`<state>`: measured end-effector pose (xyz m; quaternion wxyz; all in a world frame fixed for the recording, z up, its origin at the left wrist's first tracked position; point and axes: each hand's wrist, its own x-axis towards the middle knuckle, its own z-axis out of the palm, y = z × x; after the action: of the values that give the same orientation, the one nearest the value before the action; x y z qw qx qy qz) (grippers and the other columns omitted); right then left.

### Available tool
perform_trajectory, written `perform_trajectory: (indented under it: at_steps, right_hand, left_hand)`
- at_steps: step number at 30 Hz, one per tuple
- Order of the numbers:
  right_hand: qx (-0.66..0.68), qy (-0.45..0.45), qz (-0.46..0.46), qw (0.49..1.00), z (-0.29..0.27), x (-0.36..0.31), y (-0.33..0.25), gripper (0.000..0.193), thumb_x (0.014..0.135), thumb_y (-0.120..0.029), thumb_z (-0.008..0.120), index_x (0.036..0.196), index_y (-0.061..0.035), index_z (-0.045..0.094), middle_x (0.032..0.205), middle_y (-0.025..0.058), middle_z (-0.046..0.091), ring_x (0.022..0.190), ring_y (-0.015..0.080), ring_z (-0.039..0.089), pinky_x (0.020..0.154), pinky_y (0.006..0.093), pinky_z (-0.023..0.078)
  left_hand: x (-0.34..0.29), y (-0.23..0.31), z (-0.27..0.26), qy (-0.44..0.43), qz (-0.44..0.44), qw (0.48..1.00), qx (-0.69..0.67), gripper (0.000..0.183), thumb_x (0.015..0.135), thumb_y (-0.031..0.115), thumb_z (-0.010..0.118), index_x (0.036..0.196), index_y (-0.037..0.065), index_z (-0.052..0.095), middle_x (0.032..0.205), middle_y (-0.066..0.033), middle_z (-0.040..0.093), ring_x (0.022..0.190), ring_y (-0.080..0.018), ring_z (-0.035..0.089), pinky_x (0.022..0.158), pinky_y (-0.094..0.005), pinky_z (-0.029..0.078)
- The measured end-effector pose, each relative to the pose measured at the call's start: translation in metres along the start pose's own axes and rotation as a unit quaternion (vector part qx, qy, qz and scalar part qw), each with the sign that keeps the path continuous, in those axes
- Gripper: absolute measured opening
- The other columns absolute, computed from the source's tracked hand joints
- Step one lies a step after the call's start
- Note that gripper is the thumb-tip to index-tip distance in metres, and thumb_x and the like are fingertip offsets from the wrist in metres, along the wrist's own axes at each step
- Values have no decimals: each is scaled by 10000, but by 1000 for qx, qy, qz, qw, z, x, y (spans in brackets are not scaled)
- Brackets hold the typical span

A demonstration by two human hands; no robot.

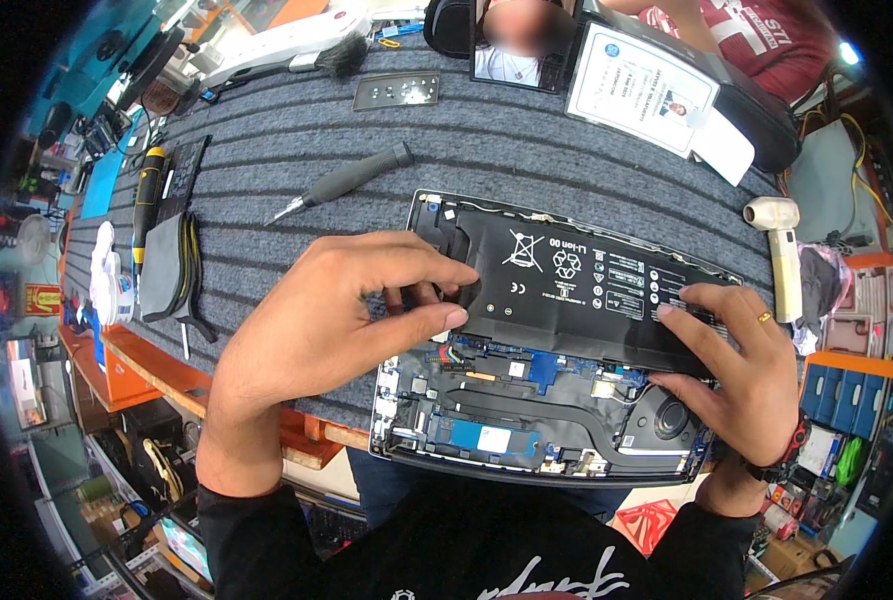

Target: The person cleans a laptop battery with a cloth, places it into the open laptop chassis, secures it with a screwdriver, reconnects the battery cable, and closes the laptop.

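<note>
An opened laptop (566,400) lies in front of me with its inside facing up, showing a blue storage module, a dark heat pipe and a round fan. Across its far half is a wide black laptop battery (551,310) with white printing, slightly tilted against the case. My left hand (316,320) pinches the battery's left end between thumb and fingers. At the right end, my right hand (736,370) rests its fingertips on the battery's top, with the thumb at its near edge. A small bundle of coloured wires (450,355) shows just below the left fingertips.
Beyond the laptop, a grey screwdriver (341,182) lies on the ribbed grey mat (286,130). Farther off are a small tray of screws (396,90) and a brush (316,60). A yellow-black screwdriver (148,200) lies left; a pale hammer-shaped tool (781,250) is right. Another person (756,45) sits opposite.
</note>
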<state>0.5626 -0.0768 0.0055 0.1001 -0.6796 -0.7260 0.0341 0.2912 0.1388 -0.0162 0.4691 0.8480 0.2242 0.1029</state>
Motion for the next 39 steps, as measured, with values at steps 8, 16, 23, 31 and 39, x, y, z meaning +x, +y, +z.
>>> perform_trajectory:
  at_steps: [8,16,23,31,39]
  right_hand:
    - [18,-4,-7,1000,3,1,2,667,581,-197,909,1197,-60,695,1250,178,649,1118,402,643,906,477,544]
    - [9,30,-29,999,-2,0,1,546,643,-180,858,1160,-57,732,1143,148,684,1030,360,694,865,443,588]
    - [4,29,-53,998,-4,-1,2,526,638,-143,849,1146,-49,748,1088,138,696,998,338,714,856,433,618]
    - [4,29,-52,998,-2,2,-1,515,640,-146,852,1132,-44,737,1081,133,690,992,343,709,860,445,614]
    - [6,10,-45,999,-1,2,-2,508,653,-166,850,1131,-52,722,1100,122,671,1015,335,681,844,436,593]
  left_hand:
    - [-1,2,0,-4,-6,1000,-7,304,848,66,801,1141,-7,767,930,-115,740,803,-163,701,690,-287,514]
    - [-3,7,-5,19,0,999,-31,303,852,33,776,1149,-25,762,950,-138,741,814,-170,688,715,-292,516]
    - [-4,5,-5,5,17,999,-38,284,855,12,758,1135,-36,766,988,-155,747,836,-194,695,763,-312,534]
    - [-4,6,-5,3,3,999,-32,303,856,33,772,1152,-32,763,987,-152,745,843,-176,700,735,-288,531]
    - [-2,6,-4,-9,-10,999,-35,305,864,35,772,1159,-39,755,975,-145,742,827,-170,699,739,-288,526]
